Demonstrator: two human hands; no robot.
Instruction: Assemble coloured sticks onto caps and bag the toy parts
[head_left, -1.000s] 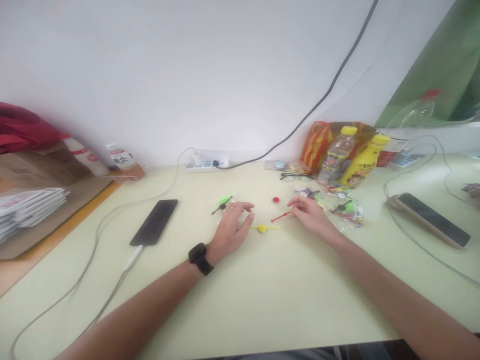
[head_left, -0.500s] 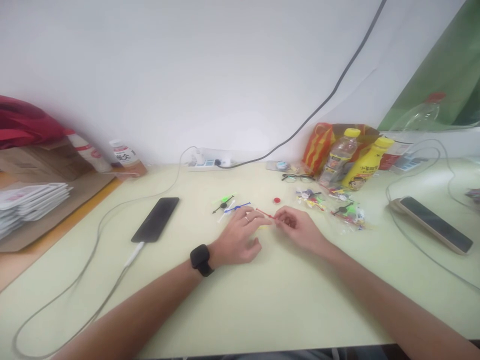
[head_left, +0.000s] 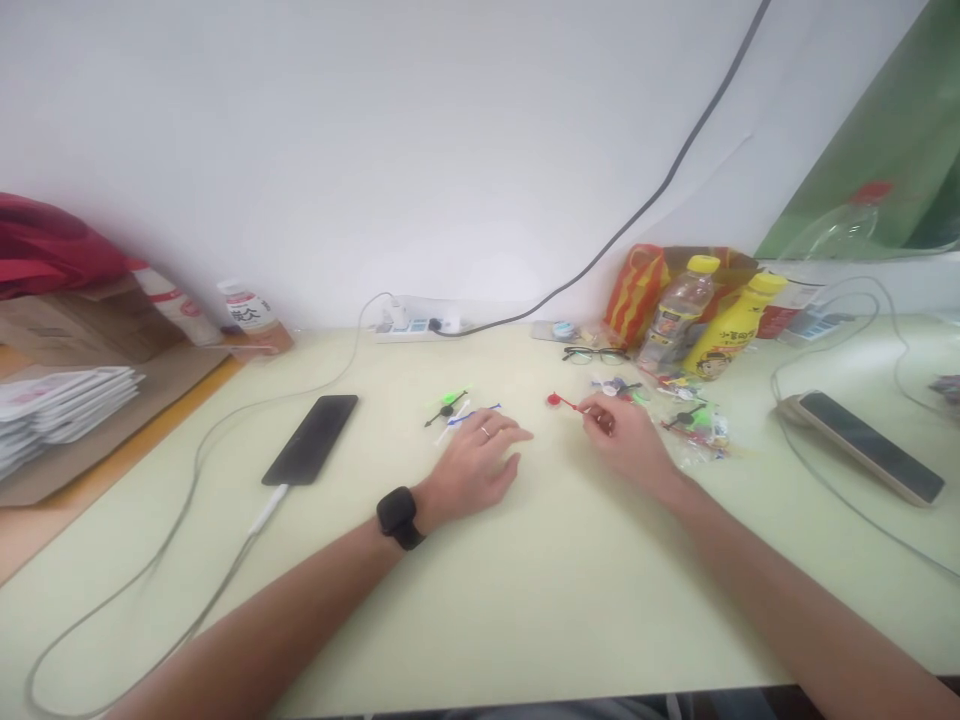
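Note:
Between the thumb and fingers of my right hand [head_left: 628,438] is a thin red plastic pointer [head_left: 573,405]. Its far end is at a small round red piece [head_left: 553,399] on the table; whether they touch I cannot tell. My left hand [head_left: 474,462], with a ring and a black watch, rests on the table with its fingers stretched out and nothing held. Just beyond its fingers lie a blue pointer [head_left: 489,408], a white pointer [head_left: 454,421], a black pointer [head_left: 448,411] and a green pointer [head_left: 448,399]. The left fingers cover part of the blue one.
Clear bags of coloured plastic pieces [head_left: 694,420] lie right of my right hand. Behind stand eyeglasses [head_left: 596,355], a clear bottle [head_left: 679,312] and a yellow bottle [head_left: 733,330]. A black phone [head_left: 311,440] on a cable lies left, another phone [head_left: 870,448] right.
My right hand has moved right and slightly away from me with the red pointer, leaving my left hand. The pointer's end is now at the round red piece. My left hand has barely shifted.

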